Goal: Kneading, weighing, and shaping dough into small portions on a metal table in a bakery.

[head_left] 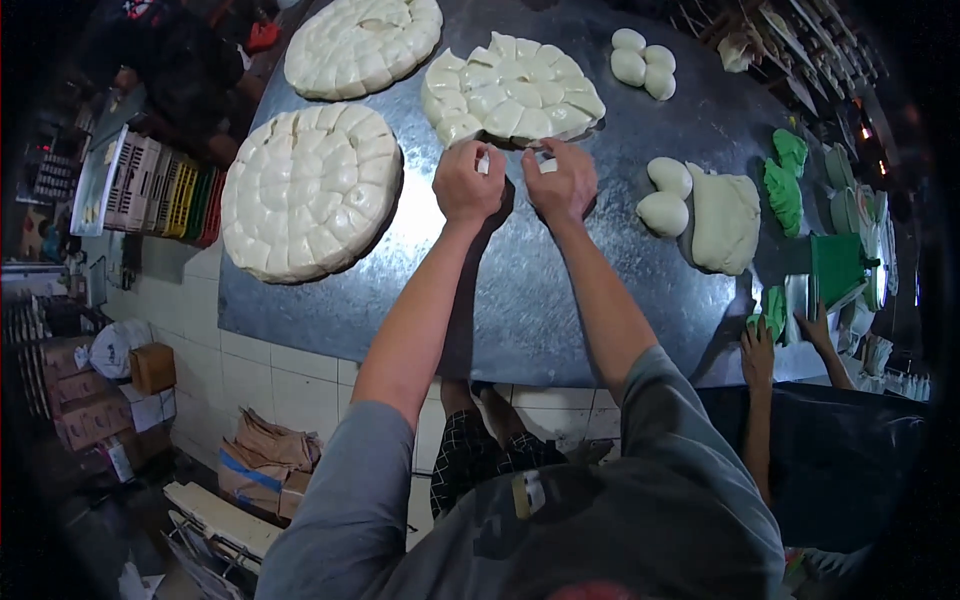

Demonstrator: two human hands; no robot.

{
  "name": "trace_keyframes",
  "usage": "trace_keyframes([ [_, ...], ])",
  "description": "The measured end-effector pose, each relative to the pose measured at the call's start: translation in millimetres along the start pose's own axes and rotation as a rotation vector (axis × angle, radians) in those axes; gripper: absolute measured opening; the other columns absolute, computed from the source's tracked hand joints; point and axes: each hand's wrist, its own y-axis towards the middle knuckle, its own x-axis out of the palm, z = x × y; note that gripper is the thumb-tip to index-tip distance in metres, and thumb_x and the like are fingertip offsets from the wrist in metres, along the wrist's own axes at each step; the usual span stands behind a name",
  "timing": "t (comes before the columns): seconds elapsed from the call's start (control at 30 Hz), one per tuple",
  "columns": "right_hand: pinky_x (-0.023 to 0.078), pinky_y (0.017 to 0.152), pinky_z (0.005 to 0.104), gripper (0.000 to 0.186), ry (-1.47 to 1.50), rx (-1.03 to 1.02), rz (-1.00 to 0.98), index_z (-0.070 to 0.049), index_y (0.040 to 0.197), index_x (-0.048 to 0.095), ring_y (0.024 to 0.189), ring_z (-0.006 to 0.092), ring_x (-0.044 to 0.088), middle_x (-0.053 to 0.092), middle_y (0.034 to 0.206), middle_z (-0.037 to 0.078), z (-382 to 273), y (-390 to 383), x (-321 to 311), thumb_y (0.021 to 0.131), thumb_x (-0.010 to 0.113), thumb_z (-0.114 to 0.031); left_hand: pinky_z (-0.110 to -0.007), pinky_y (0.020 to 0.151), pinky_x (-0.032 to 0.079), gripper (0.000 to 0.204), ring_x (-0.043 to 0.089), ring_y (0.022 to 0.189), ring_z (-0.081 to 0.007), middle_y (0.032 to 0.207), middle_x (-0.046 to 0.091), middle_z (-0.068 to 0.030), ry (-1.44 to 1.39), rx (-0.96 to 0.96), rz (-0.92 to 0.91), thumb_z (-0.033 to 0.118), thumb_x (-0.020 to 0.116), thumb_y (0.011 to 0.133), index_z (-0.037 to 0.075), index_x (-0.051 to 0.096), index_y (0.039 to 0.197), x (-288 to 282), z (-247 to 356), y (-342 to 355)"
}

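Note:
Both my arms reach forward over the metal table. My left hand [468, 182] is curled closed, with a bit of white dough showing between its thumb and fingers. Close beside it, my right hand [562, 182] is curled the same way, and white dough shows in its grip too. Just beyond the hands lies a scored dough slab [520, 90] with an uneven, partly broken outline; its near edge meets my knuckles. Two round scored dough slabs, a nearer one [310, 190] and a farther one [362, 45], lie to the left.
Dough balls [643, 64] cluster at the far right. Nearer, two more balls [664, 197] touch a dough block [725, 220]. At the table's right, another person's hands [758, 350] are by a green plastic bag [770, 312] and a green container [835, 270]. Stacked crates [165, 185] stand left.

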Motion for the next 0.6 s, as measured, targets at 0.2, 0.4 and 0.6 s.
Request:
trace_keyframes([
  [0.2, 0.047, 0.090, 0.0405, 0.039, 0.208, 0.293, 0.008, -0.007, 0.107, 0.062, 0.102, 0.0331, 0.060, 0.062, 0.111, 0.014, -23, -80, -36, 0.083, 0.070, -0.035, -0.040, 0.097, 0.044, 0.044, 0.058, 0.109, -0.0337, 0.119, 0.061, -0.0185, -0.336, -0.358, -0.058, 0.031, 0.032, 0.104, 0.000, 0.059, 0.116, -28, 25, -68],
  [0.4, 0.046, 0.087, 0.0324, 0.032, 1.383, 0.819, 0.115, -0.006, 0.105, 0.060, 0.098, 0.0189, 0.059, 0.062, 0.105, 0.007, -44, -48, -58, 0.102, 0.044, -0.033, -0.033, 0.092, 0.046, 0.071, 0.060, 0.102, -0.0216, 0.108, 0.065, -0.0134, -1.196, -0.742, -0.105, 0.055, 0.019, 0.102, -0.001, 0.061, 0.110, -28, 47, -55],
  [0.6, 0.041, 0.092, 0.0299, 0.031, 1.440, 0.464, 0.115, -0.004, 0.111, 0.058, 0.101, 0.0164, 0.054, 0.056, 0.105, 0.005, -9, -52, -88, 0.103, 0.043, -0.030, -0.032, 0.094, 0.045, 0.066, 0.060, 0.100, -0.0205, 0.107, 0.063, -0.0094, -1.446, -0.713, -0.242, 0.055, 0.019, 0.102, 0.004, 0.060, 0.110, -31, 65, -63],
])
